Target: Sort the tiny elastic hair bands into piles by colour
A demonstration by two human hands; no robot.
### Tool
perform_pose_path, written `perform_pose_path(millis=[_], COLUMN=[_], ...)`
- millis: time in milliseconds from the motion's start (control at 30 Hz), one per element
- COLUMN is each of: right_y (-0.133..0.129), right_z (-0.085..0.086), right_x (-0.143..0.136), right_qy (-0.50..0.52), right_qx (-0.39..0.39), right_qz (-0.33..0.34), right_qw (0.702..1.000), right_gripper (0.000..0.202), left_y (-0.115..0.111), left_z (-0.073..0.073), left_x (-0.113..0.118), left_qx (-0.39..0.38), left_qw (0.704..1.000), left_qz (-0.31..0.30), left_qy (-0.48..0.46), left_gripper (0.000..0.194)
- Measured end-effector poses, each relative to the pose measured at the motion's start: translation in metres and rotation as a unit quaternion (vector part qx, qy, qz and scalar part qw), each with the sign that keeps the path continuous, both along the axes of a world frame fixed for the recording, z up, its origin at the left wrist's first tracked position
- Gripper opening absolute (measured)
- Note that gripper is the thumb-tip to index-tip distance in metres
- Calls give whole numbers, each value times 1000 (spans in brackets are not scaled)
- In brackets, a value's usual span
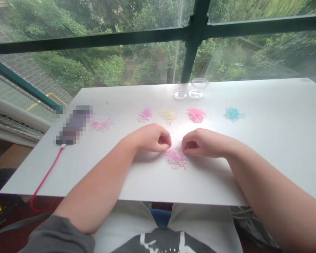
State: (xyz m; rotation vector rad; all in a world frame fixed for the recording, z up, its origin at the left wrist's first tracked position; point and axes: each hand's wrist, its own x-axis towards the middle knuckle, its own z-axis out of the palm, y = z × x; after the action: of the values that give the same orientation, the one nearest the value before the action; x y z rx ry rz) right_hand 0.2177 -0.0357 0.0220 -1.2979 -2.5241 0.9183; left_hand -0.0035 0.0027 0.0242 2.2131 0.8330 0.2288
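Note:
My left hand (158, 138) is closed in a pinch at the upper left edge of a loose pile of pink and pale bands (174, 157) on the white table (147, 182). Facing it, my right hand (197, 142) pinches at the pile's upper right edge. What either set of fingertips holds is too small to make out. Behind the hands lie separate small piles: purple (145, 114), pale yellow (169, 116), pink (196, 115) and turquoise (233, 114).
A mixed pile (104, 122) lies at the left, beside a blurred phone (75, 124) with a red cable (47, 172). Clear round containers (196, 93) stand near the table's back edge, by the window (195, 35).

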Motion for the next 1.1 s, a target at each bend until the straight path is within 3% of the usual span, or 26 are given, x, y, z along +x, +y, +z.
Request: perform_pose_path(millis=[367, 667, 867, 1100], right_y=[0, 5, 8, 7], right_z=[-1, 10, 2, -8], right_x=[3, 13, 8, -4], right_qy=[25, 54, 150, 232], right_qx=[-23, -61, -86, -63], right_qz=[-4, -11, -31, -96], right_qw=[999, 997, 984, 966], right_gripper=[14, 9, 10, 14], left_y=[0, 0, -1, -1], left_z=[-2, -4, -10, -15], left_x=[2, 2, 7, 11], left_qx=[-3, 42, 115, 166], left_qw=[1000, 999, 988, 966], left_qz=[-2, -24, -18, 46], left_qy=[-16, 6, -103, -191], left_gripper=[19, 22, 19, 13])
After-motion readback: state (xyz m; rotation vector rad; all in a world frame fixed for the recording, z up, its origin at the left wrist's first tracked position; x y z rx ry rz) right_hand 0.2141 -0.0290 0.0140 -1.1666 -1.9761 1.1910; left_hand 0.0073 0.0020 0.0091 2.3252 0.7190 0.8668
